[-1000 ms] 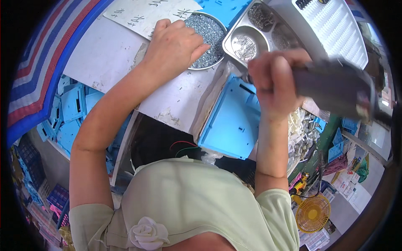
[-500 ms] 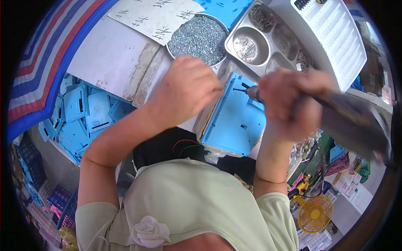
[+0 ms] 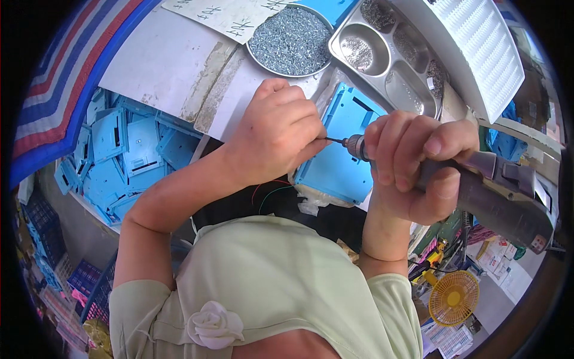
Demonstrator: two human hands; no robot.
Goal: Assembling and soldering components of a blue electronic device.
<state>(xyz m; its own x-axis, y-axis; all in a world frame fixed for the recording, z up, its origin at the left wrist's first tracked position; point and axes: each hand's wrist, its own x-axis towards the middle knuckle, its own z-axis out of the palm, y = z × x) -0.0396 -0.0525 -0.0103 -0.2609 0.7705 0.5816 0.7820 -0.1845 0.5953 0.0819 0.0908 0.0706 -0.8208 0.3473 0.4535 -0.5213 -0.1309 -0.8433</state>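
Observation:
My right hand (image 3: 412, 164) is wrapped around a dark electric screwdriver (image 3: 505, 203), held nearly level with its thin bit pointing left. The bit's tip meets the pinched fingertips of my left hand (image 3: 278, 131). Whatever those fingers hold is hidden or too small to name. Under the bit and the screwdriver's collar lies a light-blue plastic panel (image 3: 335, 173), with small slots and raised edges. It rests on a clear plastic sheet, partly covered by both hands.
Beyond my hands stand a round bowl of small silver screws (image 3: 290, 45) and a steel compartment tray (image 3: 382, 79) with small metal parts. A white ribbed tray (image 3: 478, 66) is at the far right. More blue panels (image 3: 140, 146) are heaped left; a yellow fan (image 3: 454, 297) is lower right.
The screwdriver, blurred before with its bit over the panel and apart from my left hand, is now steady with the tip at my left fingertips. The view has shifted slightly.

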